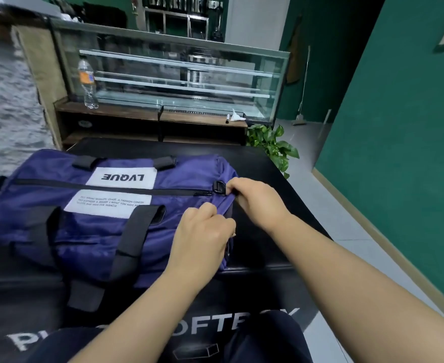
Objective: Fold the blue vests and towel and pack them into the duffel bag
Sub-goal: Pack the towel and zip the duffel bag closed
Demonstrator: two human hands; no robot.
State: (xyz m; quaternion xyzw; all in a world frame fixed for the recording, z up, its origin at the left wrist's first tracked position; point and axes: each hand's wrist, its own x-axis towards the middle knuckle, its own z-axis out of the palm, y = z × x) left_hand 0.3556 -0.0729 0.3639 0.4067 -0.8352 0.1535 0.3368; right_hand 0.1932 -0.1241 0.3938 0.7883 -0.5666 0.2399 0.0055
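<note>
A blue duffel bag (90,226) with black handles and a white "LVQUE" label lies on a black surface (263,163). Its black top zipper (111,186) runs closed along its length, the pull near the bag's right end. My right hand (255,200) pinches the fabric at that end, next to a black strap buckle (218,186). My left hand (202,234) grips the bag's near right corner with curled fingers. No vests or towel are visible.
A glass display case (179,74) stands behind on a wooden shelf, with a plastic water bottle (87,82) on it. A green potted plant (273,145) sits at the surface's far right corner. A green wall (399,127) and tiled floor lie to the right.
</note>
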